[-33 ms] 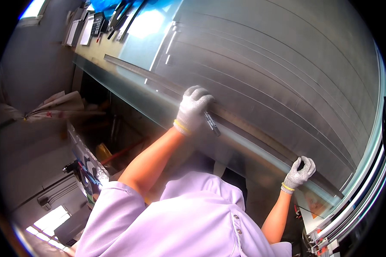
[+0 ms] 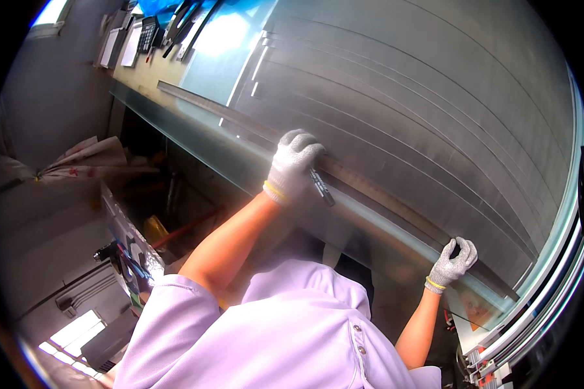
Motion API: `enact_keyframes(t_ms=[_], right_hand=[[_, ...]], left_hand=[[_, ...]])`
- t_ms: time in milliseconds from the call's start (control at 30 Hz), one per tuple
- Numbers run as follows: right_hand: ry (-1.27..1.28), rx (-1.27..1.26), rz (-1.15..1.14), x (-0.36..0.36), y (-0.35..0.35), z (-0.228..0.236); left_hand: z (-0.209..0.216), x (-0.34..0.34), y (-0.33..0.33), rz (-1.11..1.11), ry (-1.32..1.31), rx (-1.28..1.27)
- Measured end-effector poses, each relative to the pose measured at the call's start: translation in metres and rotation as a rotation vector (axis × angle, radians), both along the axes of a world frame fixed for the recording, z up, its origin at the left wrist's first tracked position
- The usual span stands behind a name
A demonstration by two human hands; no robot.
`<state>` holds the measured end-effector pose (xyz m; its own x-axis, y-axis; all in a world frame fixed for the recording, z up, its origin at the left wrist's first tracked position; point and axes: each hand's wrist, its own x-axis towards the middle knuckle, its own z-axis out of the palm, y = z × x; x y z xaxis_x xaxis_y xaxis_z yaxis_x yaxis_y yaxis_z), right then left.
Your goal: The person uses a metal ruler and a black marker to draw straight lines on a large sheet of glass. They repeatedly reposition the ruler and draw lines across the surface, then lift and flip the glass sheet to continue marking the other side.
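Observation:
Both my hands wear light grey knitted gloves with yellow cuffs. Under them a long, narrow straightedge runs from upper left to lower right, along the near side of a clear glass sheet. My left hand is closed near the middle of the straightedge, a black marker jutting from its palm side toward me. Farther right, my right hand curls thumb and fingers together at the straightedge's right part. Its fingertips are partly hidden.
Dark lines cross the grey worktable. At the far left are a calculator, papers and blue plastic. Pale rails line the right edge. A bunched cloth hangs at left.

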<state>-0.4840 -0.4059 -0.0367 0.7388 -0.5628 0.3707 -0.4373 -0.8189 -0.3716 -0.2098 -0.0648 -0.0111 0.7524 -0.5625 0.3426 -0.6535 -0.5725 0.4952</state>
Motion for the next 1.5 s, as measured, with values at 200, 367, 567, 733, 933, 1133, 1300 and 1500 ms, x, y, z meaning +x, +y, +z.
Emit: enact_keyframes(t_ms=[200,367,567,733,933,1133,1300,1500], right_hand=[[0.019,-0.031,0.002,-0.003,-0.004,-0.001],[0.016,-0.032,0.006,-0.002,-0.004,-0.001],[-0.012,-0.016,-0.002,-0.001,-0.004,-0.001],[0.004,-0.002,-0.012,0.000,-0.002,0.003],[0.028,0.005,-0.026,0.001,-0.001,0.007],[0.051,-0.034,-0.045,0.005,-0.002,0.017],[0.001,-0.056,-0.044,0.010,-0.012,0.014],[-0.039,0.008,-0.100,0.006,-0.009,0.009]], left_hand=[[-0.001,-0.003,-0.004,0.006,0.015,0.002],[0.000,-0.001,-0.006,-0.006,0.010,-0.002],[0.004,-0.001,-0.009,-0.001,-0.003,-0.002],[0.003,-0.003,-0.010,0.017,-0.003,-0.002],[0.001,-0.004,-0.009,0.027,-0.009,0.008],[-0.001,-0.002,-0.010,-0.042,-0.041,0.071],[-0.015,-0.012,-0.007,0.010,0.091,-0.024],[-0.045,-0.001,0.019,-0.056,0.149,-0.125]])
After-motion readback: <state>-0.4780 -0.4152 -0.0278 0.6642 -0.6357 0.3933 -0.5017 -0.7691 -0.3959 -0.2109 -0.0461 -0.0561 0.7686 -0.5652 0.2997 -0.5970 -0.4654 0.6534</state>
